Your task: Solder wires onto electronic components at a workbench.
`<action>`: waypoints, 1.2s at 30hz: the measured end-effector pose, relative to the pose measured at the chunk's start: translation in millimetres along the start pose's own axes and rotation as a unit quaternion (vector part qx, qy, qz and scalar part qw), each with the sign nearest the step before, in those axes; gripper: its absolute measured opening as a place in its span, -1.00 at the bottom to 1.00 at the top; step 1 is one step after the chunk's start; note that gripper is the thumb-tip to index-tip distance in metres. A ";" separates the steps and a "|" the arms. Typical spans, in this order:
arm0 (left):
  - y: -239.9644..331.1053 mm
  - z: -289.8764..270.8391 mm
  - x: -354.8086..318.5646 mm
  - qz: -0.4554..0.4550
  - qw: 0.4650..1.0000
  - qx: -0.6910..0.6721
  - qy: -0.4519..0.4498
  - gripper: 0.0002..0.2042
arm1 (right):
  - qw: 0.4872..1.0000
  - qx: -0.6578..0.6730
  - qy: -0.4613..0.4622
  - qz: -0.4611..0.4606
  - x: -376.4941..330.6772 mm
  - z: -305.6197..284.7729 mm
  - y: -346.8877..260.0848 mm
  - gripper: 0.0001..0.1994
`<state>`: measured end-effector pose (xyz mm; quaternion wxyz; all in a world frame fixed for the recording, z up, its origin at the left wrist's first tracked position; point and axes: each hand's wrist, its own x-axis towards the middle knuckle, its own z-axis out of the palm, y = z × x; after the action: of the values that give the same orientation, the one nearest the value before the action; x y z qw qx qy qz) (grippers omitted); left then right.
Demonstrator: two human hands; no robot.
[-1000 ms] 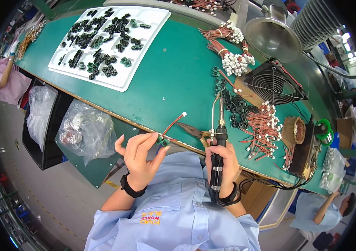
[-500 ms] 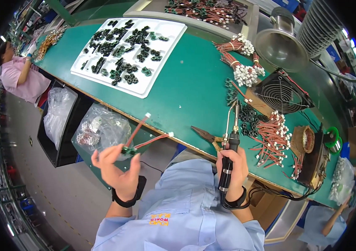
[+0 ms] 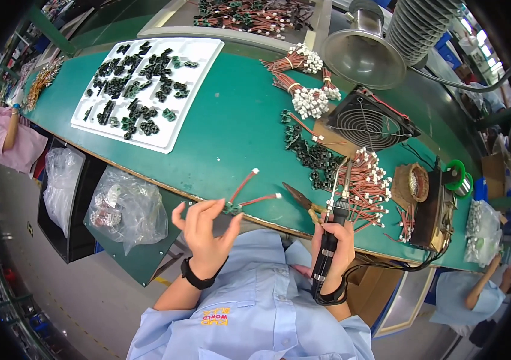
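Observation:
My left hand (image 3: 206, 240) pinches a small green circuit board (image 3: 231, 209) between thumb and fingertips above the bench's near edge. Two red wire leads (image 3: 244, 185) with white plugs stick out from the board. A black-handled soldering iron (image 3: 327, 246) with a thin metal tube alongside is gripped in my right hand (image 3: 343, 243), its tip pointing away from me. Just left of the iron lie pliers (image 3: 298, 197) on the green bench (image 3: 225, 132). Beyond its tip are a pile of small dark boards (image 3: 315, 157) and loose red leads with white plugs (image 3: 366, 183).
A white tray (image 3: 168, 141) of dark boards lies at the left. Bundled leads (image 3: 309, 102), a fan (image 3: 372, 120), a metal fume hood (image 3: 363, 57) and a green solder spool (image 3: 454, 174) stand to the right. Co-workers sit at far left (image 3: 9, 141) and lower right (image 3: 468, 297).
My left hand has moved right with the board, from off the bench's edge to above it. The iron has shifted right relative to the bench, and the whole view has swung right.

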<state>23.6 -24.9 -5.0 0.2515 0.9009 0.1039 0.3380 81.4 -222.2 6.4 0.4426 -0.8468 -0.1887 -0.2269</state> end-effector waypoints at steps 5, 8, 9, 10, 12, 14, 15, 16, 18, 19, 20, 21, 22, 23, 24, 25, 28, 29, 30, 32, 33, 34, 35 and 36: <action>-3.7 1.2 -2.0 -0.013 1.000 0.016 0.008 -0.61 | 0.999 0.044 -0.003 -0.004 -1.8 6.2 0.2 -0.70; 2.3 7.2 0.8 -0.004 1.000 -0.020 -0.010 -0.61 | 0.991 0.052 -0.116 -0.045 4.6 10.3 -9.3 -0.73; 3.0 8.0 1.8 -0.003 1.000 -0.021 -0.016 -0.61 | 0.991 0.050 -0.117 -0.045 5.0 10.7 -7.9 -0.73; 3.4 8.7 2.8 -0.002 1.000 -0.021 -0.021 -0.61 | 0.992 0.052 -0.110 -0.046 5.0 11.3 -5.3 -0.70; 3.3 10.1 4.2 -0.003 0.999 -0.024 -0.027 -0.61 | 0.993 0.055 -0.096 -0.045 4.6 11.5 -1.3 -0.64; 0.9 9.8 4.9 0.000 0.999 -0.023 -0.027 -0.61 | 0.987 0.125 -0.096 -0.031 16.0 19.0 -11.9 -0.63; 0.1 9.1 4.6 0.002 0.999 -0.022 -0.027 -0.62 | 0.975 0.198 -0.095 -0.019 23.3 24.7 -19.8 -0.63; 0.0 8.2 3.6 0.002 0.999 -0.025 -0.029 -0.62 | 0.958 0.270 -0.092 -0.007 25.9 27.6 -24.2 -0.63; 0.3 8.2 6.1 -0.005 0.999 -0.038 -0.034 -0.63 | 0.937 0.324 -0.121 0.056 23.6 35.5 -18.1 -0.61; 0.2 8.1 7.7 -0.009 0.998 -0.044 -0.036 -0.63 | 0.908 0.374 -0.147 0.120 21.8 40.0 -14.0 -0.58; -0.4 8.5 10.8 -0.011 0.998 -0.044 -0.033 -0.63 | 0.871 0.421 -0.173 0.183 21.4 42.7 -11.8 -0.55; -1.5 9.4 15.6 -0.007 0.998 -0.049 -0.036 -0.63 | 0.871 0.421 -0.176 0.181 24.0 42.5 -11.6 -0.55; -2.7 9.4 17.3 -0.007 0.998 -0.053 -0.039 -0.63 | 0.852 0.456 -0.164 0.199 25.4 40.1 -11.7 -0.53; -3.6 9.2 18.2 -0.007 0.997 -0.057 -0.043 -0.64 | 0.832 0.489 -0.150 0.216 27.3 37.0 -12.0 -0.51; -4.5 8.4 18.3 -0.012 0.997 -0.056 -0.042 -0.64 | 0.810 0.521 -0.136 0.234 28.6 34.5 -13.0 -0.48; -6.0 7.2 18.3 -0.011 0.997 -0.054 -0.047 -0.64 | 0.809 0.520 -0.141 0.236 27.8 31.1 -15.7 -0.48; -7.3 4.5 20.5 -0.010 0.997 -0.051 -0.056 -0.64 | 0.809 0.512 -0.133 0.258 20.9 16.9 -24.7 -0.39; -6.8 4.0 21.5 -0.011 0.997 -0.054 -0.061 -0.65 | 0.808 0.511 -0.135 0.260 20.2 15.1 -23.0 -0.39; -6.3 3.6 22.4 -0.013 0.996 -0.057 -0.065 -0.65 | 0.795 0.521 -0.140 0.278 20.0 13.2 -20.0 -0.39; -6.1 3.2 23.7 -0.017 0.996 -0.059 -0.070 -0.65 | 0.767 0.540 -0.150 0.314 19.8 8.3 -13.5 -0.40; -7.0 3.0 24.5 -0.017 0.995 -0.060 -0.074 -0.65 | 0.766 0.539 -0.153 0.315 20.3 4.4 -11.8 -0.40; -8.0 2.8 25.2 -0.017 0.995 -0.061 -0.078 -0.66 | 0.778 0.514 -0.166 0.322 21.7 -0.4 -11.1 -0.42; -8.6 2.5 25.9 -0.017 0.995 -0.061 -0.081 -0.66 | 0.788 0.488 -0.180 0.328 22.7 -4.9 -10.9 -0.45; -8.8 2.1 26.6 -0.020 0.995 -0.060 -0.081 -0.66 | 0.798 0.462 -0.194 0.334 22.2 -7.4 -10.6 -0.47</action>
<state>44.7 -8.7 3.9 0.3193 0.9064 0.0810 0.2646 92.6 -220.0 29.5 0.7839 -0.5785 -0.0582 0.2180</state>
